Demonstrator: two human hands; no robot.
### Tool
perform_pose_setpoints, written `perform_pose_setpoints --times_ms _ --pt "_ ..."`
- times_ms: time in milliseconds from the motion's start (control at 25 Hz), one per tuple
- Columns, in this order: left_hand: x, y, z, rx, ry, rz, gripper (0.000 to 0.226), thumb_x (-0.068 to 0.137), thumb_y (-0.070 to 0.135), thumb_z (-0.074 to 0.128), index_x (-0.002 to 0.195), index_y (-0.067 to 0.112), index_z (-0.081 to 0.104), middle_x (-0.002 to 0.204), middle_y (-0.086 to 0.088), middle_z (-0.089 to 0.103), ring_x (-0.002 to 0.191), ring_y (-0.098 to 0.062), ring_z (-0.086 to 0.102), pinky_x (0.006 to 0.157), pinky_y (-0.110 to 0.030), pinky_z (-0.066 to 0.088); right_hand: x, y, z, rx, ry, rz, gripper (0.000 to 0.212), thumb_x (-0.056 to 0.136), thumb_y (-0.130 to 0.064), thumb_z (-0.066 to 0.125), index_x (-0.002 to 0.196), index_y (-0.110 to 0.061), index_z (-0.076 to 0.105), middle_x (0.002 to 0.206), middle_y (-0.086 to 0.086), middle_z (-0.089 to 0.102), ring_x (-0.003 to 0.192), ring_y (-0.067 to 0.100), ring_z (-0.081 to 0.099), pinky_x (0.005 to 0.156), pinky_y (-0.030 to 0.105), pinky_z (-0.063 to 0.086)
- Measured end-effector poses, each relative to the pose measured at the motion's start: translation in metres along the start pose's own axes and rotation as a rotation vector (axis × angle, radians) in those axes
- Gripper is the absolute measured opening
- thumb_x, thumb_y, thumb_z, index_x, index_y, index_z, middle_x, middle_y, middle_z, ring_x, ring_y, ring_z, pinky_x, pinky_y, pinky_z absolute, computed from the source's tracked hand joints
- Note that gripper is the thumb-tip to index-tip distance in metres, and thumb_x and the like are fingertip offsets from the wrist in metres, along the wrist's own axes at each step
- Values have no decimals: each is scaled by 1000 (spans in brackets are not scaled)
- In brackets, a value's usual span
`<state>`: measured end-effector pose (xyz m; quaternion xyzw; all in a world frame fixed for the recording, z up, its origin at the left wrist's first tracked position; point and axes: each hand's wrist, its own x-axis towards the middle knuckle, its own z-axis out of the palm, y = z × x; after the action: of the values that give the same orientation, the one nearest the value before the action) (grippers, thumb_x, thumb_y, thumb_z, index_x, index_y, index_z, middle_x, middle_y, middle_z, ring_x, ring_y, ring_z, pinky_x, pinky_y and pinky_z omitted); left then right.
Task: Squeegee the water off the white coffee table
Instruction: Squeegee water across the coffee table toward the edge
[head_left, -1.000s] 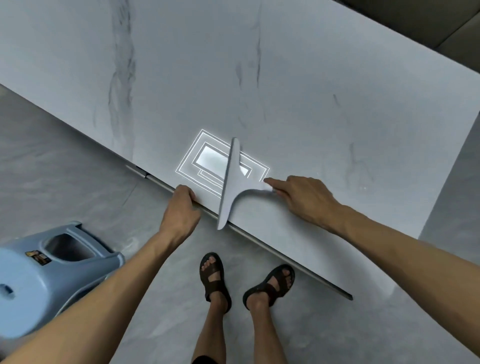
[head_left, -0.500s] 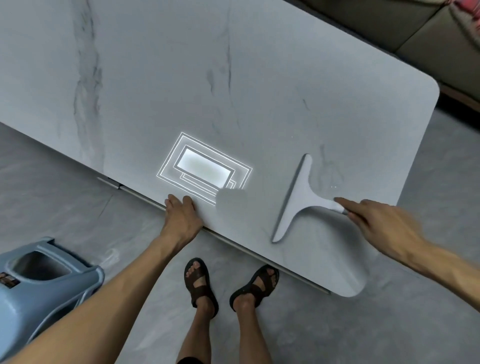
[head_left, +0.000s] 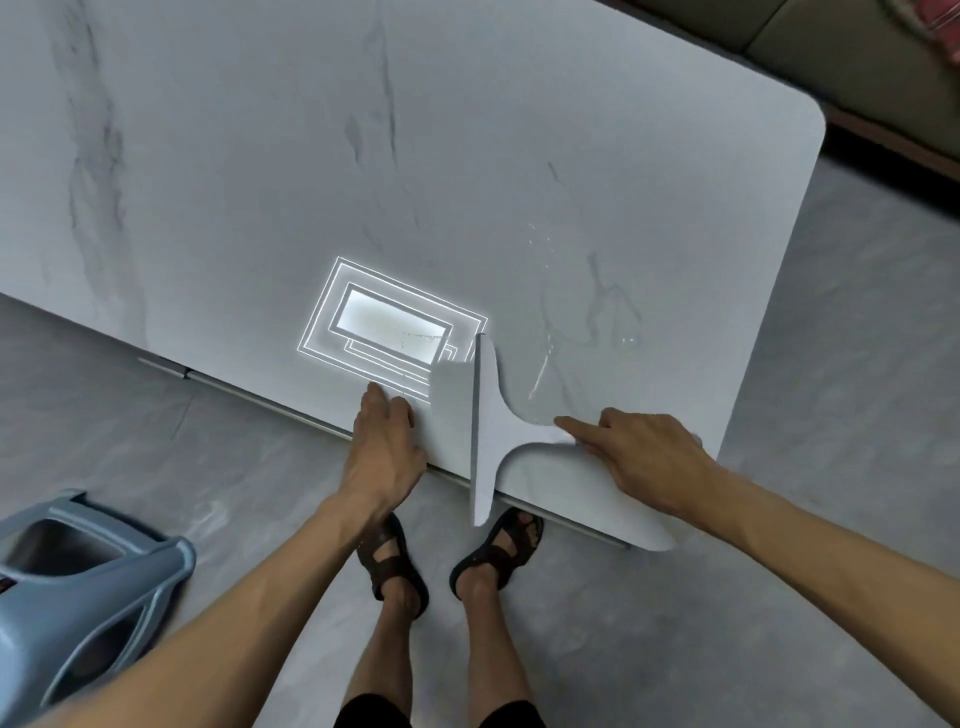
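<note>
The white marble-look coffee table (head_left: 467, 156) fills the upper view. A pale grey squeegee (head_left: 485, 426) lies on its near edge, its blade running front to back and its lower end jutting past the edge over the floor. My right hand (head_left: 639, 457) grips the squeegee's handle from the right, index finger stretched along it. My left hand (head_left: 387, 447) rests flat on the table's near edge just left of the blade, holding nothing. A thin film of water with droplets (head_left: 582, 322) glistens to the right of the blade.
A blue plastic stool (head_left: 78, 587) lies on the grey tiled floor at the lower left. My sandalled feet (head_left: 447, 551) stand right at the table edge. A sofa (head_left: 852, 57) sits beyond the table's far right corner. A ceiling light's reflection (head_left: 389, 327) shines on the tabletop.
My right hand first took the squeegee to the right, then drew it back left toward my left hand, with its blade end now over the near edge. My left hand stayed put.
</note>
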<state>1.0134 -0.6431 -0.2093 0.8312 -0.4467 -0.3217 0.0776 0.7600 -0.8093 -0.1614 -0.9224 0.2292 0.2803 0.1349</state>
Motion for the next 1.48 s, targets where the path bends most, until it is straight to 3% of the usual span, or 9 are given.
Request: perform_pose_setpoints --times_ms 240,400,520,640,720,920,1080,1240,1480 --pt "10 23 8 92 -244 -101 34 76 2 49 110 -2 45 133 -33 33 122 -48 36 95 -47 43 -74 84 4 -17 -12 183 47 100 -38 34 143 -51 24 94 -6 57 75 22 62 59 34 51" --pt "16 23 5 70 -334 -175 38 78 2 47 116 -1 42 143 -36 24 130 -54 34 96 -47 43 -73 58 1 -43 -18 86 64 92 -22 49 144 -48 25 96 -4 57 73 23 61 53 32 45" --pt "13 20 2 4 -285 -155 27 72 8 47 98 5 43 132 -27 37 101 -39 56 65 -34 41 -31 3 2 28 0 -100 69 86 -8 46 143 -44 29 96 3 56 71 30 58 53 32 34" --pt "10 12 2 -65 -201 -173 31 72 6 50 102 4 41 112 -19 48 59 -20 42 49 -30 24 2 -33 9 104 -59 -160 69 88 -6 41 141 -48 24 88 3 45 67 30 51 50 33 35" --pt "8 7 3 -52 -181 -182 44 72 0 50 115 -2 40 114 -21 49 63 -27 46 51 -31 24 6 -24 11 118 -61 -146 72 87 -3 41 141 -49 25 89 3 45 69 30 51 52 35 38" --pt "8 14 1 -65 -176 -149 30 71 -3 50 92 11 36 96 -8 41 55 -18 39 47 -28 22 -34 59 7 36 -41 28 58 96 -18 41 144 -47 29 100 -2 55 86 23 61 63 33 43" --pt "6 8 -5 -181 -39 -254 22 75 1 49 91 14 42 79 -3 55 60 -22 49 50 -30 32 -69 95 -6 35 68 227 44 98 -43 27 139 -47 41 89 -8 59 69 19 62 55 33 50" --pt "-1 -15 -18 -294 145 -373 13 83 4 49 91 14 49 92 -1 60 78 -24 54 65 -31 40 -32 50 -23 62 106 -5 42 99 -45 25 137 -45 42 90 -5 60 69 22 62 52 33 47" --pt "6 -35 -48 -246 143 -455 5 88 12 49 92 10 48 74 -2 55 74 -32 53 61 -34 38 98 -70 -41 132 25 -251 46 101 -23 39 141 -44 33 104 5 55 77 32 57 63 39 49"
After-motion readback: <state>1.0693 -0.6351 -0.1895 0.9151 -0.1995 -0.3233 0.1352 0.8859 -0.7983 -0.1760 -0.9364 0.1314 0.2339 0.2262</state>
